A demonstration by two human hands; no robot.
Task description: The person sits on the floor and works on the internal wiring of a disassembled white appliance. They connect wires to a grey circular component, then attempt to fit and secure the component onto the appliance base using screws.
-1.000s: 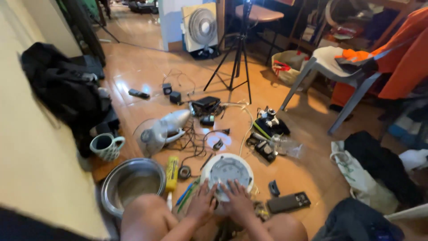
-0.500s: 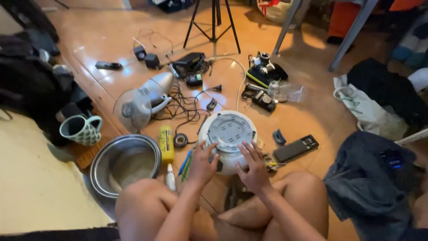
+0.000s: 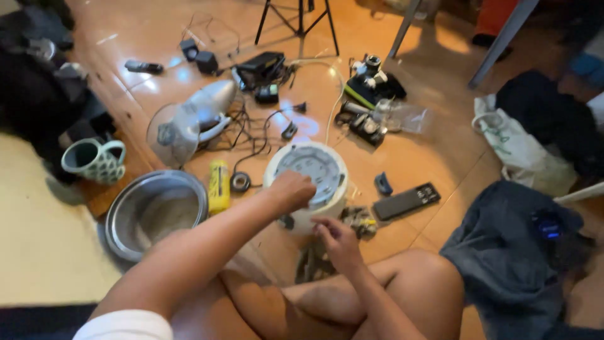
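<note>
A round white device point(image 3: 331, 200) with a grey ribbed top stands on the wooden floor in front of my crossed legs. My left hand point(image 3: 292, 190) rests on its top near the left rim, with the fingers curled down onto it. Lower down, my right hand point(image 3: 335, 237) meets the device's front bottom edge, and its fingertips press against the white wall. What lies under either hand is hidden.
A steel bowl point(image 3: 154, 211), a yellow cylinder point(image 3: 219, 186) and a small black ring point(image 3: 240, 182) lie left of the device. A black remote point(image 3: 406, 201) and grey cloth point(image 3: 509, 252) lie to its right. Behind are a small white fan point(image 3: 189, 123), cables, a patterned mug point(image 3: 94, 160) and tripod legs point(image 3: 299, 19).
The camera has tilted down and closer. My left hand has moved from the device's side up onto its top. My right hand has dropped to the front bottom edge.
</note>
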